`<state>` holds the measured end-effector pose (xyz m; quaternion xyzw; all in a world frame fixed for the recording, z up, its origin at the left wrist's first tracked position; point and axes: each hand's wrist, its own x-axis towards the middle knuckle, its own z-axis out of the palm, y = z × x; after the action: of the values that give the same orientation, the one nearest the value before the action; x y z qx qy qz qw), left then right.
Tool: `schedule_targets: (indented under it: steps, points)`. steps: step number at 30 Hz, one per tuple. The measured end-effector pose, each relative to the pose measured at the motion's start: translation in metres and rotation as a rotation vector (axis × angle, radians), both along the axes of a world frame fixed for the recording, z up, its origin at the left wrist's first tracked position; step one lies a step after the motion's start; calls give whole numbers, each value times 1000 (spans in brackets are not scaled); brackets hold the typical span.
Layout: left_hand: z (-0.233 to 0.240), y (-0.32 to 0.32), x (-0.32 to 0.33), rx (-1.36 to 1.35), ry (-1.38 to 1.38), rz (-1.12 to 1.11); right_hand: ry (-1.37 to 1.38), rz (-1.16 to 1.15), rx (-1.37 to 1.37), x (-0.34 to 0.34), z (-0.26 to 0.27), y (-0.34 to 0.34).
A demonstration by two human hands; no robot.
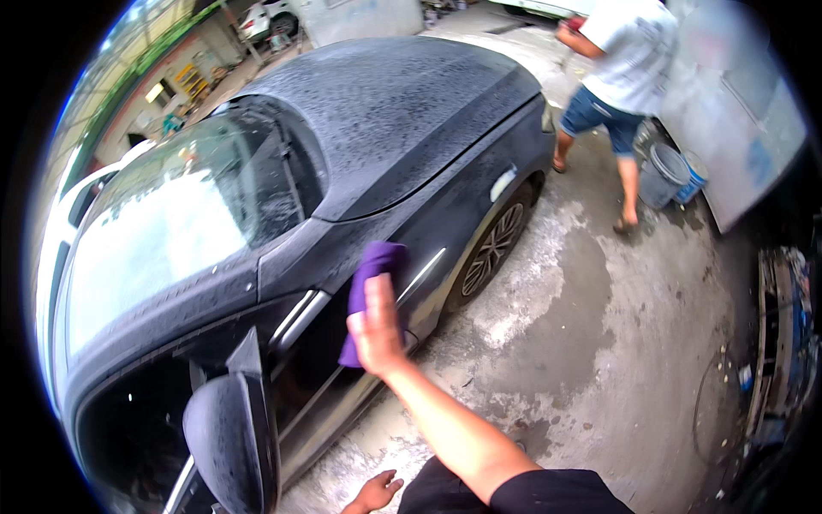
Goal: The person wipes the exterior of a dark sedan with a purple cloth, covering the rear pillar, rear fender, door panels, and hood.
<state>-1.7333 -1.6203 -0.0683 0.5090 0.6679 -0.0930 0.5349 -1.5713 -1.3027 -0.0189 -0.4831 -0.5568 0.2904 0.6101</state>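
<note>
My right hand [379, 331] presses a folded purple cloth [384, 257] to the side of a dark grey car, where the front fender [443, 225] meets the front door. The fingers lie over the cloth and partly hide it. Low in the picture, my left hand [374, 493] hangs beside the car with nothing in it, fingers apart. Water drops or specks dot the bonnet [411, 109]. The windscreen [173, 199] reflects bright light. Close by on the left is the side mirror [225, 430]. A pale patch [503, 185] marks the fender above the front wheel [494, 250].
A person [616, 77] in a white shirt and denim shorts stands beyond the front wheel. Behind them are a grey bucket [663, 173], a blue pail [693, 177] and a large metal panel [738, 128]. The concrete floor [642, 347] has wet patches. Car parts [774, 340] lie at right.
</note>
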Motion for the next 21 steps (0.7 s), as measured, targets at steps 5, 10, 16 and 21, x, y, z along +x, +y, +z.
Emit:
schedule_targets:
  steps: [5, 10, 16, 21]
  points:
    - [-16, 4, -43, -108, -2, 157, -270, -185, 32, -40, -3, 17]
    - [-28, 6, -56, -219, 28, 75, -231, -397, 7, 19, -1, 79]
    - [-28, 18, -36, -287, 5, 117, -257, -541, -16, 113, -19, 167]
    - [-19, 27, -20, -298, 28, 108, -245, -596, -155, 169, -44, 196]
